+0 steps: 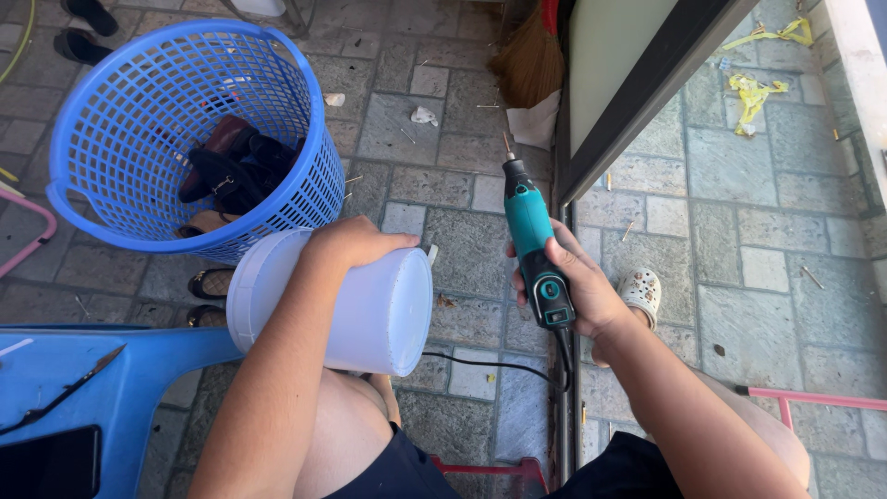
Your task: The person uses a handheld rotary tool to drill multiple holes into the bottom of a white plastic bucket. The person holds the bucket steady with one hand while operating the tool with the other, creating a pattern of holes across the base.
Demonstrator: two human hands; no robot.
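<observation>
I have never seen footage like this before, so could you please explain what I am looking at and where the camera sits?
The single picture comes from a camera worn on a person's head, looking down at their own bare arms and knees. The left hand grips a white plastic bucket lying on its side. The right hand holds a teal corded rotary tool, tip pointing away. On the paved floor stands a blue basket with shoes inside. A blue chair sits at lower left, a broom leans at the top.
</observation>
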